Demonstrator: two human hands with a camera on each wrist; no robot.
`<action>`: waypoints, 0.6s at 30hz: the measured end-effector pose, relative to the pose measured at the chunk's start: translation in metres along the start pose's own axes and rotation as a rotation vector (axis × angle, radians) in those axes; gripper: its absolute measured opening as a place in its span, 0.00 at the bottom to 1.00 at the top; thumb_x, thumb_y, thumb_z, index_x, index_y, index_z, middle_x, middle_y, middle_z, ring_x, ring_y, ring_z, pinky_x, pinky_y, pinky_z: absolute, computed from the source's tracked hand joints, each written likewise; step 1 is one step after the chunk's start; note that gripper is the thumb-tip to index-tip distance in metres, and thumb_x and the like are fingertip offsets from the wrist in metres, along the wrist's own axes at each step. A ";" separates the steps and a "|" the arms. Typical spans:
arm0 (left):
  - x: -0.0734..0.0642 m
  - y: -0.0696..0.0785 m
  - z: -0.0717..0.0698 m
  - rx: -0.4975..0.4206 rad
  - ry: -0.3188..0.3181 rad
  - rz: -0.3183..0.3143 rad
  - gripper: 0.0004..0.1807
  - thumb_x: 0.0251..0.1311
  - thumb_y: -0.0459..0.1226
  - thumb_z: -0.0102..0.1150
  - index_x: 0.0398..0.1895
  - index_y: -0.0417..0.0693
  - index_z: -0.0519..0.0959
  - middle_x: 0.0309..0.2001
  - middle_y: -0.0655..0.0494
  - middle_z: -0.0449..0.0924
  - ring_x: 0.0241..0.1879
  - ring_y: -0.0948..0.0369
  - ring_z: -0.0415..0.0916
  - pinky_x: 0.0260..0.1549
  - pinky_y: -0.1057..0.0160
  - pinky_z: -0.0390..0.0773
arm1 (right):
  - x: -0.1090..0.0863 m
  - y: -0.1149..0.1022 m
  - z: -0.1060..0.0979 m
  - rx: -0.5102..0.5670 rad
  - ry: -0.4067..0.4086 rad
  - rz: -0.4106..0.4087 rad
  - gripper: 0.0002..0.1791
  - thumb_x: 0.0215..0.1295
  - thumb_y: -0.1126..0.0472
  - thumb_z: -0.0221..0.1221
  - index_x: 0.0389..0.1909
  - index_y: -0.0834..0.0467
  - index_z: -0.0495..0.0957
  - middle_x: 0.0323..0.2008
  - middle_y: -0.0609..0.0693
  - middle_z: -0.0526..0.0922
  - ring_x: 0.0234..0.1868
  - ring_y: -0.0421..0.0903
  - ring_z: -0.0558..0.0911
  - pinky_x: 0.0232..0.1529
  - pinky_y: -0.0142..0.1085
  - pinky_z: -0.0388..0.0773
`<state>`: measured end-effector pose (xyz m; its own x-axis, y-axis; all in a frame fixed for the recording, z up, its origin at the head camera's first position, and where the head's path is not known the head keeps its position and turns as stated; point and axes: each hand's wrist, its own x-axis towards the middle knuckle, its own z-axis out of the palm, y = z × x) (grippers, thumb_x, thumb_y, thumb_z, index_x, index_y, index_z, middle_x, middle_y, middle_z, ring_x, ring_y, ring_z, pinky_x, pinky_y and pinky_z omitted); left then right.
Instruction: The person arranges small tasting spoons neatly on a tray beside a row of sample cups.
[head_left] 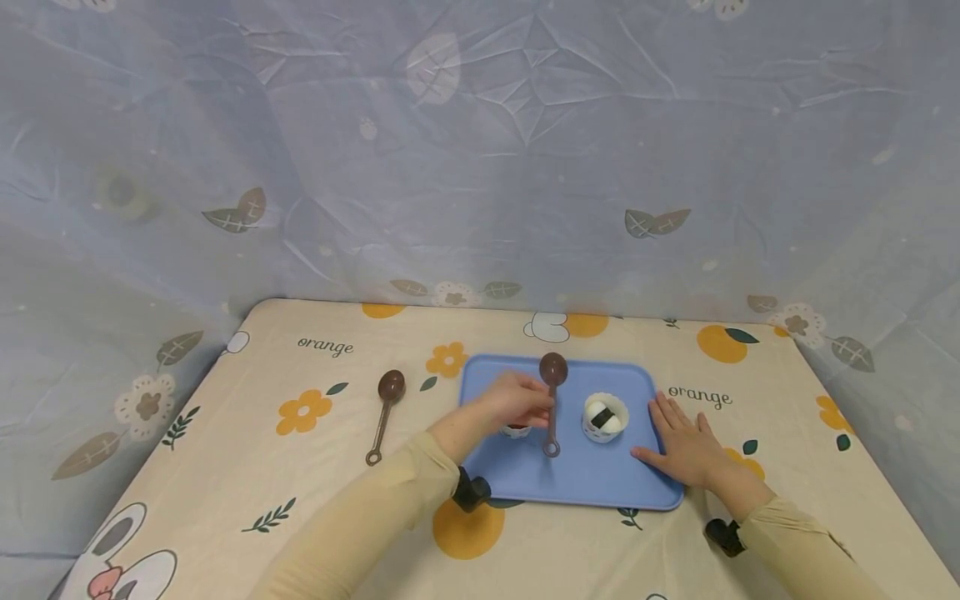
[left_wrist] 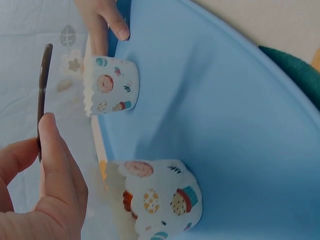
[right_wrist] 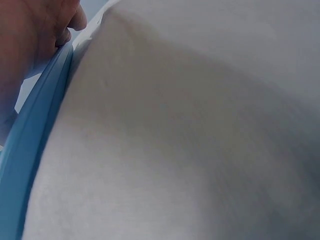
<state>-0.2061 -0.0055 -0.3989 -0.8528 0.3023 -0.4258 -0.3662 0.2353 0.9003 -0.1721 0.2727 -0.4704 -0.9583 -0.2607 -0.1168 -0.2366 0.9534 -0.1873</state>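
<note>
My left hand (head_left: 521,398) pinches the handle of a brown spoon (head_left: 553,371) between thumb and fingertips, over the blue tray (head_left: 577,479). In the left wrist view the handle (left_wrist: 44,85) is held above the tray, and its shadow falls on the surface. Under my left hand a paper cup (head_left: 515,431) is mostly hidden; the left wrist view shows this printed cup (left_wrist: 165,197) close by. To the right stands a second paper cup (head_left: 604,417) with a white rice ball wrapped by a black strip. My right hand (head_left: 686,442) rests on the tray's right rim, fingers extended.
Another brown spoon (head_left: 386,408) lies on the patterned tablecloth (head_left: 247,450), left of the tray. A hanging grey-blue cloth (head_left: 480,167) with leaf prints rises behind the table's far edge.
</note>
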 end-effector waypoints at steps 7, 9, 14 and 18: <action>0.002 -0.007 0.008 -0.006 0.009 -0.011 0.12 0.58 0.27 0.54 0.44 0.28 0.76 0.24 0.52 0.75 0.20 0.66 0.75 0.30 0.68 0.84 | 0.000 0.000 0.002 -0.004 0.006 -0.002 0.49 0.60 0.38 0.54 0.68 0.71 0.51 0.70 0.68 0.49 0.70 0.66 0.51 0.64 0.70 0.43; 0.002 -0.008 0.010 -0.010 0.012 -0.009 0.12 0.57 0.27 0.54 0.44 0.28 0.75 0.24 0.51 0.75 0.20 0.66 0.75 0.30 0.68 0.84 | 0.000 0.001 0.002 -0.003 0.004 -0.001 0.49 0.60 0.38 0.54 0.68 0.71 0.51 0.70 0.68 0.49 0.70 0.66 0.51 0.64 0.70 0.43; 0.002 -0.012 0.015 -0.012 0.016 -0.006 0.12 0.57 0.27 0.55 0.44 0.28 0.75 0.24 0.51 0.75 0.20 0.66 0.75 0.29 0.68 0.84 | 0.000 -0.001 0.001 0.002 0.002 0.005 0.49 0.59 0.38 0.54 0.68 0.70 0.51 0.71 0.68 0.48 0.70 0.66 0.50 0.64 0.70 0.43; 0.003 -0.015 0.020 -0.005 0.046 -0.007 0.11 0.57 0.27 0.56 0.43 0.30 0.76 0.23 0.51 0.76 0.19 0.66 0.75 0.28 0.68 0.84 | 0.000 -0.002 0.000 0.009 0.000 0.007 0.49 0.59 0.38 0.54 0.68 0.70 0.51 0.71 0.68 0.48 0.70 0.66 0.50 0.64 0.70 0.43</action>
<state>-0.1958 0.0104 -0.4159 -0.8666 0.2576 -0.4274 -0.3738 0.2321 0.8980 -0.1715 0.2712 -0.4697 -0.9599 -0.2543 -0.1183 -0.2286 0.9537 -0.1952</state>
